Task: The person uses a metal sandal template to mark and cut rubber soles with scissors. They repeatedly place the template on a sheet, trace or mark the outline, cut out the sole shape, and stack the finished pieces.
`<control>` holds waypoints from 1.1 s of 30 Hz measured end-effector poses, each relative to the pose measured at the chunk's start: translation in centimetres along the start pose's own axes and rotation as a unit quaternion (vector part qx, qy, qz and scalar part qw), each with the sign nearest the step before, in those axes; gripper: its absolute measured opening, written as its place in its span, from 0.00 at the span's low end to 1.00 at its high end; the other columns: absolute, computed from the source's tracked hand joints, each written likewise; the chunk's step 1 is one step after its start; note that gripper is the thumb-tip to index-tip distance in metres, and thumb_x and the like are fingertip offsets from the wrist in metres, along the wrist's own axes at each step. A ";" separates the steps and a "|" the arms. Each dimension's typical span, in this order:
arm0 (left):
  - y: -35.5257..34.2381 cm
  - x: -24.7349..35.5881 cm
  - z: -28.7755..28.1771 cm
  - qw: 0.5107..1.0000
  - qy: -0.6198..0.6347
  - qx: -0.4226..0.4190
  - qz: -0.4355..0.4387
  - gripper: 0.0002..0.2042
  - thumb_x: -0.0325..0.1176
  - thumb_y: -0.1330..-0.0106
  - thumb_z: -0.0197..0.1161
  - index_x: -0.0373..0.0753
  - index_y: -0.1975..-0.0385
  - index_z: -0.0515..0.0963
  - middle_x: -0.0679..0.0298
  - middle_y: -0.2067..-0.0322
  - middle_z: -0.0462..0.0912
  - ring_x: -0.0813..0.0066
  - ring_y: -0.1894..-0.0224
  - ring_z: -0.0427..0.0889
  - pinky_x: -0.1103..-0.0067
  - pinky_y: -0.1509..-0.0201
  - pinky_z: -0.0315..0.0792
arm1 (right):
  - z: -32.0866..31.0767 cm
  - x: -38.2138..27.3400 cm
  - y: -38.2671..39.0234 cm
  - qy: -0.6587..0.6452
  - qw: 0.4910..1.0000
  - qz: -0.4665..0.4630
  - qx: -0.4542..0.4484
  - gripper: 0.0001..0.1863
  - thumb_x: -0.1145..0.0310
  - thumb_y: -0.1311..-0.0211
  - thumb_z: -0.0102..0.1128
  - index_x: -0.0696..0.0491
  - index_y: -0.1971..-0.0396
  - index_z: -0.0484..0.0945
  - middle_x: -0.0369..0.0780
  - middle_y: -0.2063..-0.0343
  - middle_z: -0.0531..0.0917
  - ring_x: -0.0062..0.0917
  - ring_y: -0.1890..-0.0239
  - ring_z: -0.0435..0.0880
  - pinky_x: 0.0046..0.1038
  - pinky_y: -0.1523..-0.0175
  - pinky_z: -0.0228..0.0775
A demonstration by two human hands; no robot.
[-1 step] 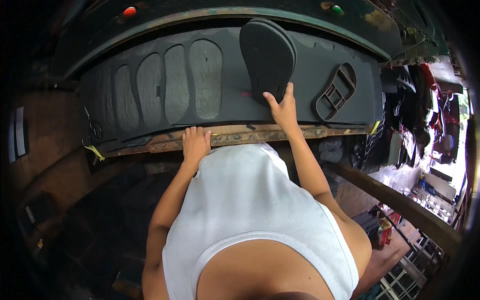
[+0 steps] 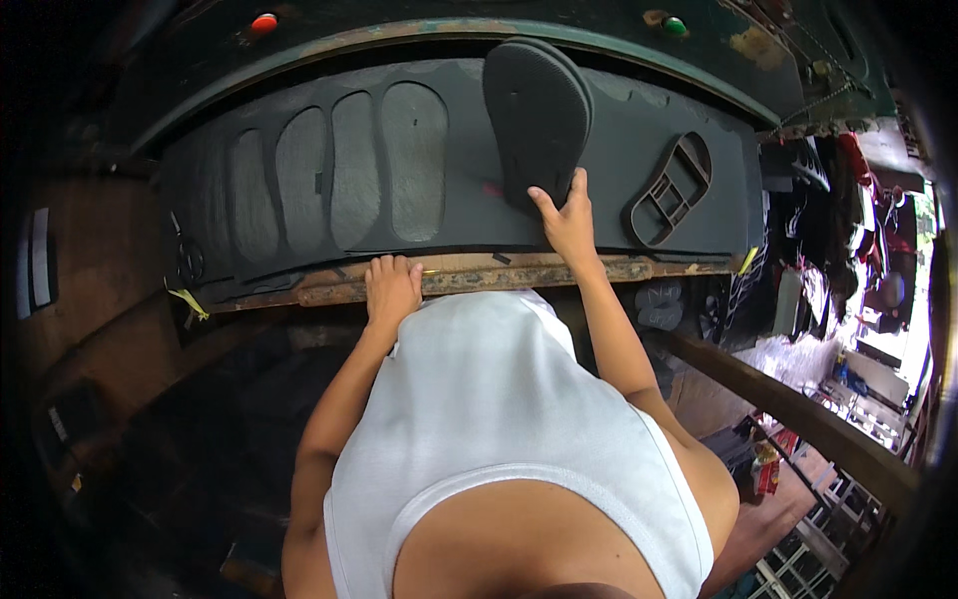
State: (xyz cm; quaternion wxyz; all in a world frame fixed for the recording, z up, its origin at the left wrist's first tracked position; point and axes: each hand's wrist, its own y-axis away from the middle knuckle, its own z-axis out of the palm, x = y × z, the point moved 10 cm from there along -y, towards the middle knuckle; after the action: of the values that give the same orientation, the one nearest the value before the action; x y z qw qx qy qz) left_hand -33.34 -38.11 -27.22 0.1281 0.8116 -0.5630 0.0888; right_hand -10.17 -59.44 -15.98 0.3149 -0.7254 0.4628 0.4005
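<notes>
My right hand grips a small stack of black foam sole pieces by their narrow near end, thumb on top. The stack stands tilted above a dark foam sheet. To its right, a sole-shaped metal cutting die with inner crossbars lies on the sheet. My left hand holds nothing; its fingers lie over the worn wooden front edge of the table. Beyond that hand, several sole-shaped cut-outs run side by side across the left part of the sheet.
A dark green machine beam spans the back, with a red button and a green button. Scissors lie at the table's left end. A wooden rail slants across the lower right.
</notes>
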 end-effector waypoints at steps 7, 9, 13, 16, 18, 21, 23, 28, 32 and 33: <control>0.3 0.9 -2.1 0.980 0.160 0.010 0.115 0.10 0.33 0.29 0.60 0.35 0.55 0.80 0.55 0.59 0.78 0.51 0.51 0.76 0.60 0.44 0.69 | 2.0 5.8 -0.5 -0.180 0.965 0.181 -0.056 0.39 0.62 0.33 0.70 0.72 0.34 0.62 0.57 0.46 0.81 0.39 0.42 0.83 0.32 0.36 0.72; 0.5 0.6 -1.6 0.969 0.195 -0.061 0.136 0.12 0.28 0.31 0.62 0.36 0.50 0.78 0.55 0.57 0.79 0.53 0.50 0.77 0.61 0.42 0.70 | 3.0 7.9 0.5 -0.087 0.953 0.270 -0.107 0.41 0.62 0.33 0.70 0.72 0.32 0.60 0.58 0.45 0.80 0.39 0.41 0.82 0.31 0.35 0.73; 1.2 3.0 -5.9 0.953 0.156 0.048 0.255 0.16 0.22 0.32 0.61 0.34 0.44 0.75 0.54 0.53 0.79 0.54 0.51 0.82 0.65 0.43 0.74 | 3.3 7.0 0.4 -0.102 0.958 0.236 -0.124 0.38 0.61 0.35 0.71 0.72 0.37 0.65 0.59 0.48 0.82 0.40 0.45 0.85 0.32 0.40 0.77; -0.2 2.9 -7.3 0.913 0.396 0.037 0.094 0.15 0.21 0.27 0.57 0.30 0.42 0.74 0.54 0.52 0.80 0.58 0.54 0.87 0.69 0.46 0.79 | 3.0 6.3 -0.1 -0.098 0.962 0.223 -0.124 0.35 0.61 0.36 0.72 0.72 0.41 0.69 0.58 0.52 0.84 0.40 0.49 0.87 0.32 0.43 0.79; -1.5 3.8 -8.1 0.826 0.560 0.044 0.042 0.15 0.22 0.25 0.56 0.29 0.41 0.73 0.55 0.53 0.81 0.60 0.56 0.88 0.73 0.49 0.81 | 3.3 5.8 -0.5 -0.075 0.965 0.204 -0.150 0.32 0.61 0.35 0.71 0.70 0.42 0.70 0.57 0.52 0.84 0.37 0.51 0.88 0.31 0.44 0.79; -5.7 5.5 -7.7 0.769 0.637 -0.056 0.021 0.20 0.23 0.24 0.54 0.29 0.35 0.68 0.56 0.51 0.81 0.61 0.52 0.88 0.72 0.46 0.81 | 3.2 5.9 -1.0 -0.080 0.966 0.214 -0.122 0.29 0.63 0.37 0.73 0.70 0.45 0.74 0.55 0.55 0.86 0.35 0.53 0.88 0.30 0.48 0.81; -8.0 6.8 -6.8 0.713 0.685 -0.147 0.020 0.24 0.22 0.26 0.52 0.29 0.30 0.65 0.56 0.48 0.80 0.60 0.49 0.87 0.70 0.42 0.80 | 3.4 6.0 -1.2 -0.097 0.966 0.215 -0.106 0.29 0.63 0.37 0.73 0.70 0.46 0.75 0.54 0.56 0.86 0.34 0.55 0.89 0.29 0.51 0.82; -11.1 10.3 -6.3 0.480 0.852 -0.197 0.070 0.26 0.21 0.28 0.51 0.29 0.29 0.65 0.57 0.46 0.80 0.61 0.45 0.85 0.68 0.35 0.75 | 3.4 6.3 -1.5 -0.066 0.977 0.190 -0.075 0.29 0.64 0.39 0.74 0.70 0.47 0.75 0.52 0.59 0.87 0.31 0.60 0.90 0.27 0.55 0.83; -12.3 9.0 -5.7 0.755 0.647 -0.097 0.039 0.20 0.32 0.25 0.58 0.31 0.37 0.76 0.62 0.59 0.85 0.63 0.49 0.87 0.68 0.40 0.78 | 3.5 7.1 -1.3 -0.110 0.970 0.207 -0.065 0.27 0.66 0.38 0.73 0.70 0.47 0.75 0.53 0.60 0.88 0.31 0.60 0.90 0.26 0.55 0.83; -12.3 8.6 -5.3 0.803 0.588 -0.098 0.019 0.18 0.33 0.25 0.59 0.31 0.41 0.79 0.61 0.60 0.85 0.63 0.52 0.87 0.68 0.44 0.78 | 3.7 7.4 -1.3 -0.126 0.967 0.212 -0.065 0.27 0.67 0.38 0.73 0.71 0.47 0.75 0.53 0.60 0.88 0.31 0.60 0.90 0.26 0.55 0.83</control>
State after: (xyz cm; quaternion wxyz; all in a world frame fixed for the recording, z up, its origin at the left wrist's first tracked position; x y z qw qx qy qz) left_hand -18.76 -40.06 -20.99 0.5116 0.5762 -0.4006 0.4957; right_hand -8.16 -59.01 -24.07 0.2306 -0.5736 0.5355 0.5753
